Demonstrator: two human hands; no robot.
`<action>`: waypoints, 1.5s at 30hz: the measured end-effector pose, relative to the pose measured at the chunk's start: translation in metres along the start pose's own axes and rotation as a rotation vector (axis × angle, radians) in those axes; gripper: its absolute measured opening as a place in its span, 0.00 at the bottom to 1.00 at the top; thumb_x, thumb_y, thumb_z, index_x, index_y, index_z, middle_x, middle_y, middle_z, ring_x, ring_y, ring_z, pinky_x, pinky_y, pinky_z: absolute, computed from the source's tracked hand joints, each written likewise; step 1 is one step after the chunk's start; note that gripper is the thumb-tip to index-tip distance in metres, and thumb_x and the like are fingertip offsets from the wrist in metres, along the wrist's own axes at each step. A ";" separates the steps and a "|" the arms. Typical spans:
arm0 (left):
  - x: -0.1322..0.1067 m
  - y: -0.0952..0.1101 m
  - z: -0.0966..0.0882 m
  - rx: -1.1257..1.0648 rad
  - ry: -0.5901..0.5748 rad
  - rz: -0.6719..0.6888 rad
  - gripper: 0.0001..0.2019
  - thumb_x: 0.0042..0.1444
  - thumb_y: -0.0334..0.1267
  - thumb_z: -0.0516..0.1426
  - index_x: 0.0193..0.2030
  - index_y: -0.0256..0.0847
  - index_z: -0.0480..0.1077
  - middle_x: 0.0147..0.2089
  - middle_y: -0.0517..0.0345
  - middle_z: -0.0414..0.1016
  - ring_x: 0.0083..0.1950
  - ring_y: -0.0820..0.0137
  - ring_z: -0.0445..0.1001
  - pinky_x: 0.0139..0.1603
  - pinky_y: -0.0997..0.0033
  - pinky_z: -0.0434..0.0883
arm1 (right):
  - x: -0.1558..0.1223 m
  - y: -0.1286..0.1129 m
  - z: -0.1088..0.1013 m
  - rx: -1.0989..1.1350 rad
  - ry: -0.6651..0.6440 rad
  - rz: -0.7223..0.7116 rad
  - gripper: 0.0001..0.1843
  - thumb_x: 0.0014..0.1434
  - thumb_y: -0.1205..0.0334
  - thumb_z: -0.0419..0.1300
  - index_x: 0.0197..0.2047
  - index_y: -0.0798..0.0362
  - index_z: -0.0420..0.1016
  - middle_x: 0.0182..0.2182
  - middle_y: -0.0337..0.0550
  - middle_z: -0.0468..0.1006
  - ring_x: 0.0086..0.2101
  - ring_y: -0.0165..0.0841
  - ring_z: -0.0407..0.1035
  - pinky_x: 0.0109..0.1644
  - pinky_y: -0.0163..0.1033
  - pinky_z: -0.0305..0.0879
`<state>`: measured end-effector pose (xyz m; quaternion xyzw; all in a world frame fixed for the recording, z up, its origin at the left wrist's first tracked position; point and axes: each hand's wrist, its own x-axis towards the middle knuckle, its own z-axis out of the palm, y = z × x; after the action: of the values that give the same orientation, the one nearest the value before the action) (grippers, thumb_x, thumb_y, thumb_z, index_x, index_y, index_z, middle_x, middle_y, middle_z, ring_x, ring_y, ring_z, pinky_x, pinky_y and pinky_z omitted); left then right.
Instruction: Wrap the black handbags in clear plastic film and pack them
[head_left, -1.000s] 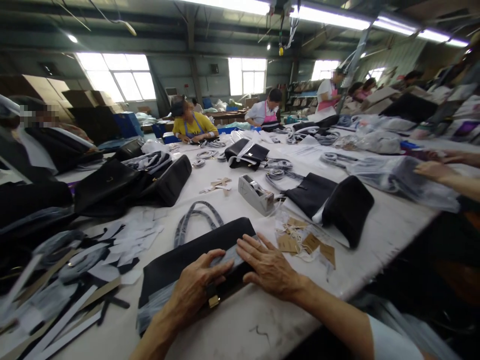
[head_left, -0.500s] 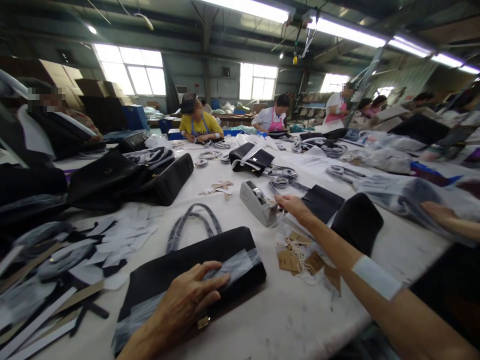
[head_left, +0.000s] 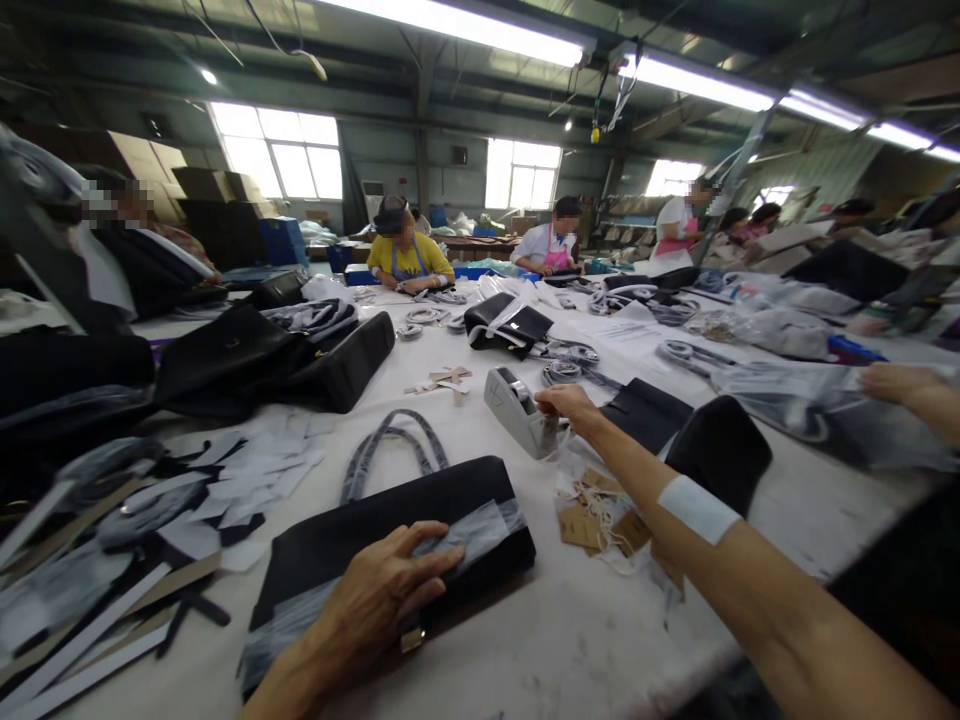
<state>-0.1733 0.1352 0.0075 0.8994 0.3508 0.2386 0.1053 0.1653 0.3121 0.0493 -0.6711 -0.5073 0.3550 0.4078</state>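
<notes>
A black handbag lies on the table before me, with film-wrapped handles, a gold clasp and strips of clear film on its flap. My left hand rests on the flap, fingers stretched out over one film strip. Beyond the bag to the right stands a grey tape dispenser. At its front end my right hand is closed in a pinch on the tape, which is hard to make out. A white patch is on my right forearm.
Brown tags with strings lie below my right arm, beside another black bag. Paper strips and scraps cover the left side, near stacked black bags. A co-worker's hand touches a plastic bag at right. People sit across the table.
My right hand has shifted slightly left, closer to the tape dispenser. My left hand stays on the handbag. The co-worker's hand at right has lifted a little with the plastic.
</notes>
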 end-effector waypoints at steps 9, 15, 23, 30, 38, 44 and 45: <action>-0.003 -0.002 0.001 0.001 -0.112 -0.020 0.15 0.67 0.41 0.51 0.57 0.56 0.71 0.59 0.57 0.70 0.49 0.67 0.75 0.50 0.71 0.74 | -0.039 0.029 -0.021 -0.067 0.028 0.066 0.08 0.45 0.63 0.59 0.18 0.54 0.68 0.16 0.38 0.69 0.16 0.24 0.55 0.20 0.32 0.52; -0.003 0.001 0.000 -0.027 -0.118 -0.030 0.15 0.67 0.42 0.51 0.57 0.54 0.71 0.60 0.56 0.68 0.48 0.65 0.74 0.51 0.66 0.72 | -0.041 0.036 -0.038 -0.335 -0.002 0.079 0.10 0.41 0.67 0.62 0.13 0.53 0.69 0.11 0.37 0.65 0.20 0.29 0.62 0.23 0.33 0.51; -0.003 -0.002 0.004 0.003 -0.116 -0.006 0.15 0.68 0.42 0.49 0.57 0.55 0.71 0.58 0.57 0.68 0.48 0.68 0.72 0.50 0.70 0.70 | -0.119 -0.025 0.007 -0.320 -0.584 -0.110 0.13 0.49 0.53 0.64 0.28 0.56 0.80 0.23 0.41 0.78 0.25 0.29 0.68 0.31 0.32 0.62; -0.003 0.002 0.000 0.085 -0.109 0.045 0.15 0.68 0.40 0.50 0.58 0.56 0.70 0.59 0.57 0.68 0.45 0.70 0.72 0.47 0.71 0.69 | -0.145 -0.058 0.071 -0.811 -0.682 -0.156 0.09 0.49 0.59 0.63 0.21 0.53 0.76 0.19 0.37 0.76 0.23 0.28 0.68 0.24 0.31 0.57; -0.005 -0.003 0.004 0.121 -0.106 0.066 0.16 0.68 0.40 0.50 0.59 0.60 0.68 0.60 0.59 0.67 0.46 0.68 0.72 0.47 0.69 0.68 | -0.132 -0.061 0.076 -1.115 -0.563 -0.223 0.16 0.42 0.48 0.71 0.22 0.53 0.77 0.27 0.49 0.79 0.36 0.42 0.74 0.36 0.37 0.63; -0.005 -0.006 0.007 0.096 -0.089 0.056 0.17 0.67 0.38 0.52 0.58 0.62 0.68 0.58 0.60 0.68 0.47 0.69 0.72 0.50 0.69 0.68 | -0.120 -0.035 0.052 -1.098 -0.473 -0.256 0.27 0.45 0.36 0.67 0.33 0.53 0.77 0.33 0.51 0.80 0.38 0.44 0.74 0.36 0.38 0.63; -0.005 -0.005 0.007 0.086 -0.090 0.052 0.17 0.66 0.38 0.52 0.58 0.62 0.68 0.58 0.60 0.68 0.47 0.69 0.72 0.49 0.69 0.68 | -0.118 -0.028 0.046 -1.066 -0.473 -0.243 0.26 0.47 0.36 0.66 0.34 0.53 0.77 0.31 0.48 0.80 0.36 0.41 0.74 0.34 0.36 0.62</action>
<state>-0.1764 0.1354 -0.0022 0.9217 0.3321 0.1854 0.0757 0.0859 0.2108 0.0629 -0.6233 -0.7656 0.1421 -0.0718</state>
